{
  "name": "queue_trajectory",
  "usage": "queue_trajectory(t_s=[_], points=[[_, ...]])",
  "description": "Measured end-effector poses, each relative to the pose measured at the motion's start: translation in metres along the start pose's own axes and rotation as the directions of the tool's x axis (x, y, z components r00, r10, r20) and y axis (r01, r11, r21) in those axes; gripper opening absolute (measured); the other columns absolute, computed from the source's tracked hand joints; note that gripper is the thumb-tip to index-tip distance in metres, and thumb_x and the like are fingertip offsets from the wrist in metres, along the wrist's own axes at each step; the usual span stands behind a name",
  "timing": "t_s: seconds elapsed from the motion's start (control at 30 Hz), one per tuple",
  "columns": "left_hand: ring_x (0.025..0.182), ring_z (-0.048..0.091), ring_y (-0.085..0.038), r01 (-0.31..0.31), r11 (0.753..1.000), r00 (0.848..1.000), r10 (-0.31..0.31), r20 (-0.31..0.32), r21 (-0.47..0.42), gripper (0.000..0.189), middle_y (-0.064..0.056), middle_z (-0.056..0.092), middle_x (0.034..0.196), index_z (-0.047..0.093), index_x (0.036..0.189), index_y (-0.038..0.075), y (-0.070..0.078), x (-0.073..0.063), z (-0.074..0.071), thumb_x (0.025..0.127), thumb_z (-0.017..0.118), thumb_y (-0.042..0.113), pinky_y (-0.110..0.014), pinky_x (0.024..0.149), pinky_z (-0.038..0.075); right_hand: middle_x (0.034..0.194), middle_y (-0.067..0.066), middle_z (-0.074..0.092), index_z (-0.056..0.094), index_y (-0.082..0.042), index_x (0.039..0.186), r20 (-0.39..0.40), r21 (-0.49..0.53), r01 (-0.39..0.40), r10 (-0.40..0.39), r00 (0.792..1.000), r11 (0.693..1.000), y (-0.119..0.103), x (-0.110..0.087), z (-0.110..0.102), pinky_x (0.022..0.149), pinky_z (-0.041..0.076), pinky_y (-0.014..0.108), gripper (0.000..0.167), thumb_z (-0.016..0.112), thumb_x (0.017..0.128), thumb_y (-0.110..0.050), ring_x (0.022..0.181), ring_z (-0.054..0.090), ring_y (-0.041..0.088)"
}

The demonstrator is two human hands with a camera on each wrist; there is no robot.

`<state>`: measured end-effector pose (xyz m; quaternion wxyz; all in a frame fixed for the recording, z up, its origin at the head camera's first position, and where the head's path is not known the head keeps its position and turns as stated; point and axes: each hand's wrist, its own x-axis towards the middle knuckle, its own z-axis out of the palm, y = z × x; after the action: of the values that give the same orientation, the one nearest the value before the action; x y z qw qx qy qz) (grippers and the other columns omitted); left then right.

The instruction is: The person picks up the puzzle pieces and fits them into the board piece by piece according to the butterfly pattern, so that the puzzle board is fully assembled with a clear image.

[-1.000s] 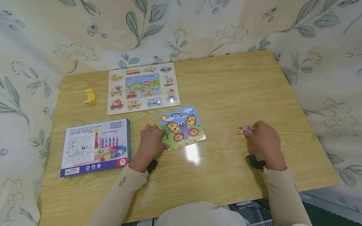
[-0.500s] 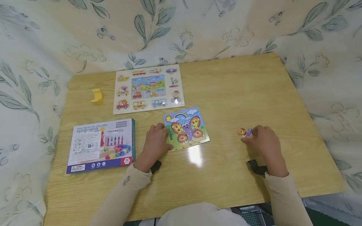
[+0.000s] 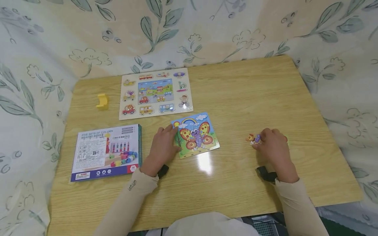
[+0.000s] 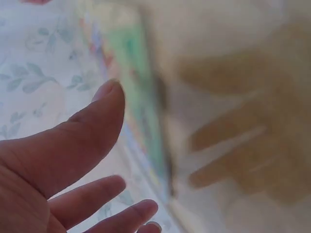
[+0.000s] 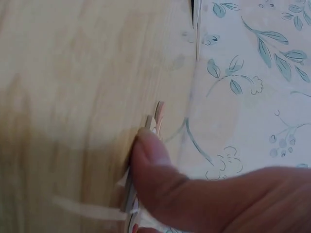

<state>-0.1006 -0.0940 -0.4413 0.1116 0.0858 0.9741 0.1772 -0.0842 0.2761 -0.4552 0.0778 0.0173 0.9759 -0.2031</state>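
A square butterfly puzzle point(image 3: 196, 134) lies tilted slightly on the table. My left hand point(image 3: 162, 146) rests along its left edge, fingers loosely extended over the border. In the left wrist view the thumb point(image 4: 97, 131) lies in front of the blurred puzzle point(image 4: 136, 92), with the other fingers spread below. Farther right, my right hand point(image 3: 274, 147) pinches small colourful puzzle pieces point(image 3: 254, 139) at the table surface. Orange and purple parts show left of the fingers, and a bit of red on the right. The right wrist view has the thumb point(image 5: 155, 165) against thin piece edges point(image 5: 158, 119).
Behind the butterfly puzzle lies a vehicle peg puzzle board point(image 3: 127, 111). A boxed bead set point(image 3: 106, 152) lies left of my left hand. Beyond it stands a yellow curved block point(image 3: 102, 101). Patterned cloth point(image 3: 206, 29) borders the wooden table point(image 3: 236, 91) at the back and sides.
The view has shifted slightly. My left fingers have reached a little farther over the puzzle's upper left corner. My right hand has shifted slightly left over the pieces, and red now shows at its right.
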Motion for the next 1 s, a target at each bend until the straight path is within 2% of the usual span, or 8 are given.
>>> queue_trajectory(t_s=[0.13,0.27,0.4,0.5,0.6,0.73,0.83,1.0], points=[[0.117,0.05,-0.036,0.017,0.999,0.999,-0.018,-0.036,-0.046,0.074,-0.014,0.052,0.141,0.052,0.138,0.007,0.001,0.012,-0.008,0.073,0.084,0.023,-0.048,0.098,0.043,0.108,0.032,0.051,0.054,0.006,0.113,0.017,0.014,0.013,-0.013,1.0,1.0,0.0,0.004,-0.001,0.081,0.041,0.059,0.05,0.076,0.081,-0.025,0.097,0.051,0.047],[0.108,0.054,-0.033,0.052,0.998,0.999,-0.052,-0.014,-0.03,0.07,-0.013,0.061,0.131,0.056,0.133,0.003,0.0,0.018,-0.009,0.074,0.084,0.026,-0.043,0.094,0.044,0.115,0.036,0.046,0.052,0.01,0.12,0.014,0.022,0.01,-0.011,1.0,1.0,0.0,0.005,-0.001,0.08,0.04,0.06,0.058,0.077,0.08,-0.024,0.103,0.045,0.052],[0.101,0.055,-0.031,0.075,0.997,0.997,-0.075,-0.014,-0.001,0.066,-0.014,0.066,0.122,0.059,0.129,0.001,-0.002,0.019,-0.006,0.074,0.084,0.027,-0.041,0.091,0.044,0.104,0.031,0.05,0.056,0.011,0.11,-0.012,0.02,0.027,-0.026,1.0,0.999,-0.001,0.007,-0.001,0.081,0.039,0.058,0.051,0.078,0.079,-0.023,0.099,0.045,0.049],[0.109,0.054,-0.033,0.06,0.998,0.998,-0.06,-0.024,0.027,0.066,-0.015,0.061,0.13,0.058,0.129,0.001,-0.003,0.018,-0.005,0.073,0.084,0.027,-0.043,0.094,0.044,0.095,0.026,0.052,0.058,0.009,0.101,-0.013,0.016,0.044,-0.044,0.999,0.999,-0.001,0.009,-0.002,0.081,0.038,0.056,0.044,0.078,0.078,-0.023,0.094,0.047,0.045],[0.117,0.05,-0.036,0.036,0.999,0.999,-0.036,-0.008,0.033,0.07,-0.015,0.053,0.14,0.056,0.132,0.001,-0.004,0.019,-0.006,0.073,0.084,0.026,-0.045,0.098,0.043,0.092,0.026,0.053,0.058,0.009,0.099,-0.001,-0.003,0.066,-0.066,0.998,0.998,-0.001,0.013,-0.004,0.082,0.038,0.056,0.044,0.079,0.077,-0.022,0.09,0.049,0.044],[0.12,0.048,-0.036,0.012,0.999,1.0,-0.013,0.026,0.031,0.073,-0.015,0.05,0.142,0.054,0.133,0.001,-0.005,0.022,-0.006,0.073,0.084,0.027,-0.045,0.101,0.041,0.088,0.024,0.059,0.055,0.006,0.1,0.039,-0.012,0.063,-0.063,0.997,0.998,-0.002,0.018,-0.006,0.067,0.044,0.048,0.044,0.08,0.076,-0.022,0.078,0.056,0.037],[0.118,0.048,-0.035,0.01,0.999,0.999,-0.012,0.046,0.043,0.074,-0.013,0.052,0.14,0.055,0.133,0.001,-0.005,0.024,-0.006,0.072,0.084,0.03,-0.044,0.101,0.041,0.081,0.017,0.063,0.055,0.001,0.098,0.067,0.023,0.05,-0.052,0.996,0.998,-0.006,0.02,-0.006,0.056,0.04,0.036,0.037,0.078,0.078,-0.022,0.067,0.056,0.029],[0.114,0.048,-0.033,0.001,0.999,0.999,-0.003,0.047,0.045,0.075,-0.013,0.053,0.138,0.055,0.132,0.001,-0.003,0.025,-0.006,0.071,0.086,0.031,-0.042,0.098,0.043,0.077,0.007,0.058,0.059,-0.006,0.091,0.081,0.159,0.121,-0.135,0.987,0.98,-0.026,0.022,-0.005,0.062,0.036,0.031,0.018,0.072,0.086,-0.018,0.068,0.049,0.022]])
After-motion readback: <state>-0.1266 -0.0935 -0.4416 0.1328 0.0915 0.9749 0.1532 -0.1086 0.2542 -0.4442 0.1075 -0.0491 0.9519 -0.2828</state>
